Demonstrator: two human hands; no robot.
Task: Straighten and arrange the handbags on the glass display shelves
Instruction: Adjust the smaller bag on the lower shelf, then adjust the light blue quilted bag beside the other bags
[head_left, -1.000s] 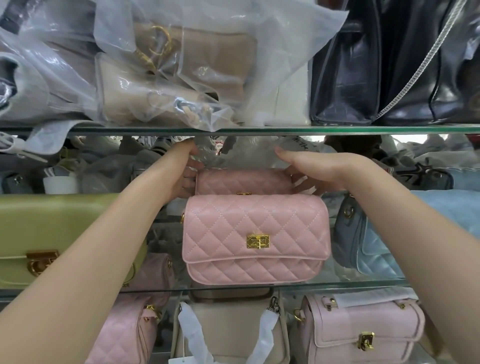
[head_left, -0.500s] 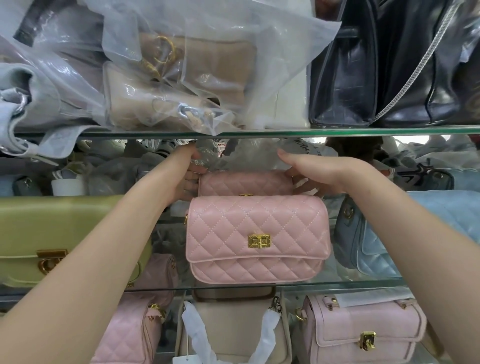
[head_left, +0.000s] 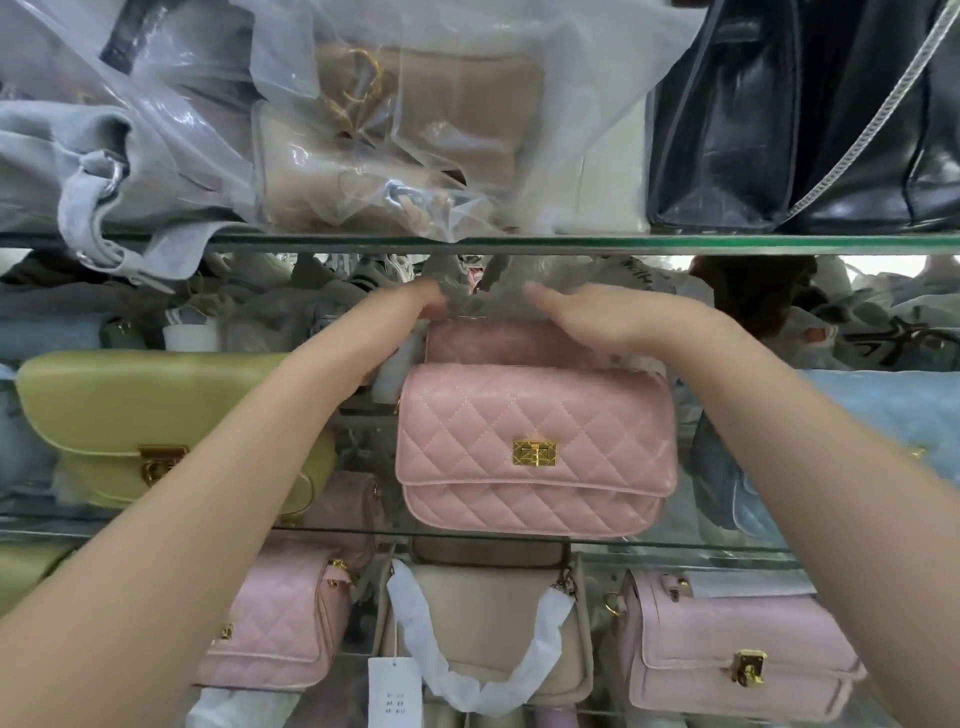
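Observation:
A pink quilted bag with a gold clasp (head_left: 535, 447) stands upright at the front of the middle glass shelf (head_left: 675, 545). Right behind it stands a second pink quilted bag (head_left: 498, 340), with only its top strip showing. My left hand (head_left: 410, 312) is at that rear bag's upper left corner, fingers hidden behind it and next to crumpled plastic (head_left: 457, 288). My right hand (head_left: 597, 317) lies over the rear bag's top right, thumb pointing left and fingers curled down over it.
A green bag (head_left: 156, 415) stands left of the pink pair and a blue quilted bag (head_left: 857, 441) right. The upper shelf (head_left: 727, 244) carries plastic-wrapped beige bags (head_left: 415, 130) and black bags (head_left: 779, 130). Below are a pink quilted bag (head_left: 280, 629), a beige bag (head_left: 493, 623) and a pink clasp bag (head_left: 727, 649).
Both hands have moved up and inward along the rear pink bag's top; my right hand now covers its right half. The front pink bag has stayed in place.

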